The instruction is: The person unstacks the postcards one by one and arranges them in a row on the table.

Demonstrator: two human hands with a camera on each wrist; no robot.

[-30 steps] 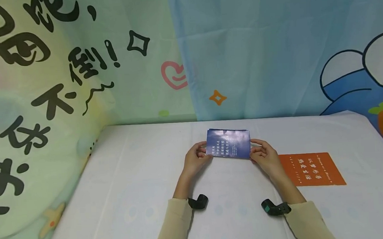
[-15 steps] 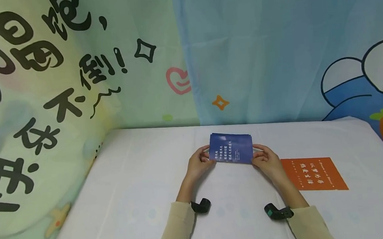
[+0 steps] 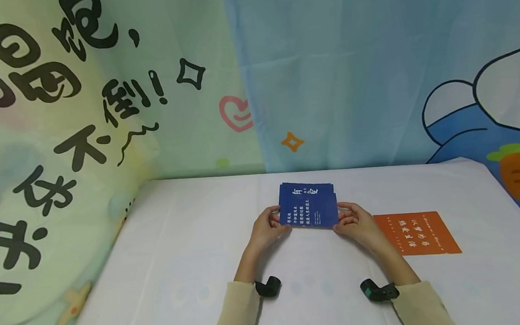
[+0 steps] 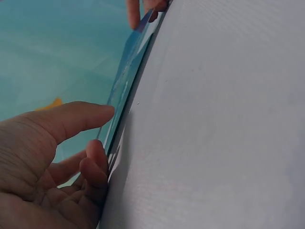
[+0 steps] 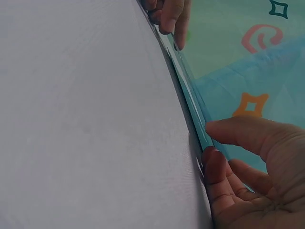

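Two overlapping blue cards with white lettering lie low over the white table in the head view. The front card (image 3: 308, 215) covers most of the back card (image 3: 307, 189), whose far strip with large characters shows. At the left edge, my left hand (image 3: 264, 228) pinches the cards between thumb and fingers. My right hand (image 3: 358, 226) holds the right edge the same way. In the left wrist view the thumb (image 4: 90, 117) presses on the card edge, seen nearly edge-on. The right wrist view shows the right thumb (image 5: 238, 131) at the opposite edge. How many cards lie underneath cannot be told.
An orange card (image 3: 419, 234) with white writing lies flat to the right of my right forearm. The white-covered table (image 3: 195, 267) ends at a printed cloth backdrop (image 3: 350, 90) behind and on the left.
The back card now sticks out farther beyond the front card, uncovering its large white characters. Both hands keep their hold at the sides, and the head view has shifted slightly.
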